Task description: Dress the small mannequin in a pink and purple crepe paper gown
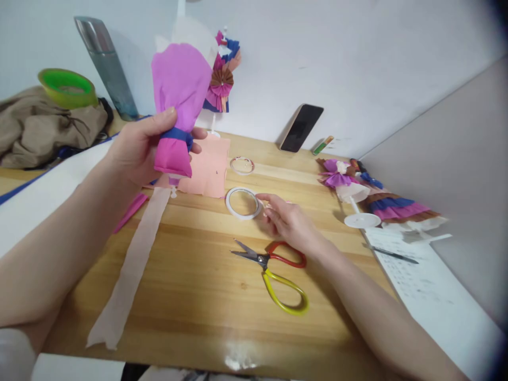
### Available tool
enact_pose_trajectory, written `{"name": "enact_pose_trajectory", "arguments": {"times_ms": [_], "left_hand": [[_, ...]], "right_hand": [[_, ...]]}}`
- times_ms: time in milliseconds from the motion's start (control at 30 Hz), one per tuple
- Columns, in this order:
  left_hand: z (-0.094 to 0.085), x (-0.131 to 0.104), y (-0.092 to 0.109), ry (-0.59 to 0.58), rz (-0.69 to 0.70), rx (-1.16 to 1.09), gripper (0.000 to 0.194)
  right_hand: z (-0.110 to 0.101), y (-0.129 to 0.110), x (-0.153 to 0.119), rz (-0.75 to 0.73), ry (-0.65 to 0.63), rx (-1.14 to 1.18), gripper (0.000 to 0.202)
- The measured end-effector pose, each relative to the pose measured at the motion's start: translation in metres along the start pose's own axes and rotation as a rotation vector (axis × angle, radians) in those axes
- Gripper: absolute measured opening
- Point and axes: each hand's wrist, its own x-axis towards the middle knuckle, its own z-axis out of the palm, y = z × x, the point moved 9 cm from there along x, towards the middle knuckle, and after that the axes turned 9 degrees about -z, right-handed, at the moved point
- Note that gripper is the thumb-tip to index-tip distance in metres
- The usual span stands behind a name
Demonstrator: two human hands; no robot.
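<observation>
My left hand [146,140] is wrapped around a crepe paper doll dress [180,79], purple above and magenta below, with a dark blue band round its narrow middle. A small white peg-like piece pokes out at its lower end, and pale white parts show behind its top. At the table's middle, my right hand [288,217] has its thumb and index finger at the right edge of a white roll of tape [243,203]. Just below that hand lie scissors [262,259] with one red and one yellow handle, blades parted.
A pale paper strip [137,270] and a peach paper sheet [206,169] lie on the table. Another tape roll [242,165] sits behind. Paper-dressed figures stand at the back [222,79] and right [341,174]. A phone [302,127] and a bottle [109,69] lean against the wall.
</observation>
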Motion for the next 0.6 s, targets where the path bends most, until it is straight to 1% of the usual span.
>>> {"name": "enact_pose_trajectory", "arguments": {"times_ms": [67, 100, 200, 300, 367, 433, 500, 533, 600], "left_hand": [[0.003, -0.002, 0.001, 0.01, 0.004, 0.005, 0.039], [0.006, -0.003, 0.0, 0.01, 0.001, 0.005, 0.038], [0.012, -0.004, -0.003, -0.005, -0.013, 0.0, 0.034], [0.017, -0.001, -0.008, -0.054, -0.03, 0.005, 0.034], [0.017, 0.001, -0.012, -0.061, -0.038, 0.019, 0.037], [0.016, 0.004, -0.014, -0.052, -0.046, 0.019, 0.039], [0.015, 0.005, -0.018, -0.039, -0.073, 0.002, 0.037], [0.016, 0.005, -0.02, -0.031, -0.088, -0.008, 0.034], [0.017, 0.005, -0.025, -0.015, -0.113, -0.018, 0.029]], "right_hand": [[-0.008, 0.0, 0.001, -0.003, 0.07, -0.089, 0.022], [-0.012, -0.001, 0.001, -0.007, 0.104, -0.114, 0.024], [-0.018, -0.001, -0.001, 0.005, 0.128, -0.107, 0.044], [-0.021, -0.007, -0.003, 0.005, 0.112, -0.069, 0.053], [-0.019, -0.013, -0.002, -0.014, 0.067, -0.019, 0.052], [-0.012, -0.02, 0.0, -0.064, -0.007, 0.025, 0.041], [-0.001, -0.025, 0.001, -0.123, -0.087, 0.065, 0.029], [0.005, -0.025, 0.002, -0.133, -0.117, 0.104, 0.027], [0.015, -0.018, 0.0, -0.084, -0.152, 0.216, 0.026]]}}
